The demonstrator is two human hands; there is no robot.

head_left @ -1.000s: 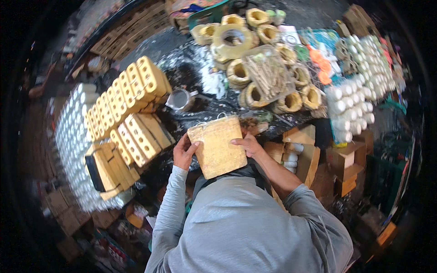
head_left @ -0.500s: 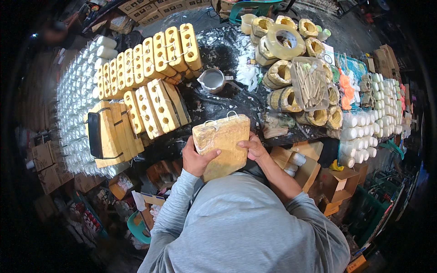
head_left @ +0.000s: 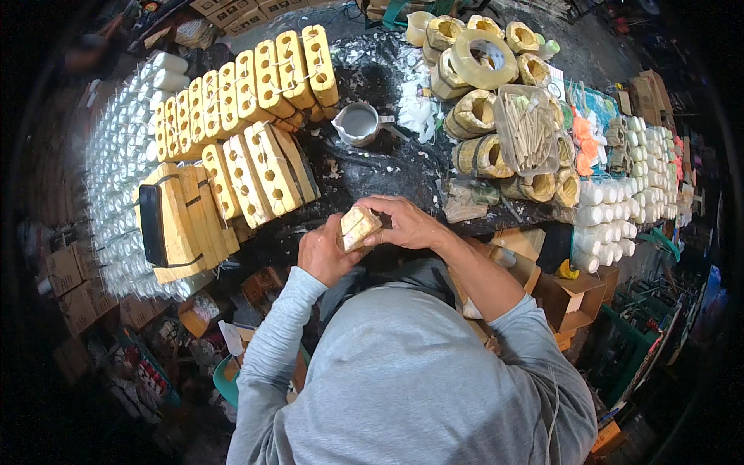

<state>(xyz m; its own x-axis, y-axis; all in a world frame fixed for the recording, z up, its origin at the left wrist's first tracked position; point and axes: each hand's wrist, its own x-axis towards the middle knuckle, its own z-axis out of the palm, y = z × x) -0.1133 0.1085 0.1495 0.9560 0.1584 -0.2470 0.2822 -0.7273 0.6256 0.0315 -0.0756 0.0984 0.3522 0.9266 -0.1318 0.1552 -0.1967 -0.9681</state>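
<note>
A pale yellow mould block is turned so that one narrow, rough end faces up in front of my chest. My left hand grips its left side, and my right hand closes on its right side with thumb and fingers. Most of the block's length is hidden beneath my hands. Beyond it on the dark table stands a metal pouring jug with whitish contents. Similar yellow blocks with round holes stand upright to the left, some of them tied with thin string.
At far left are rows of white candles. A strapped yellow block bundle carries a black phone-like slab. On the right, round hollow moulds bear a tape roll and a tray of sticks. Open cardboard boxes stand below.
The block was broad face up with wire-like loops along its top edge; now it is turned end-up. My right hand has shifted up and left over it.
</note>
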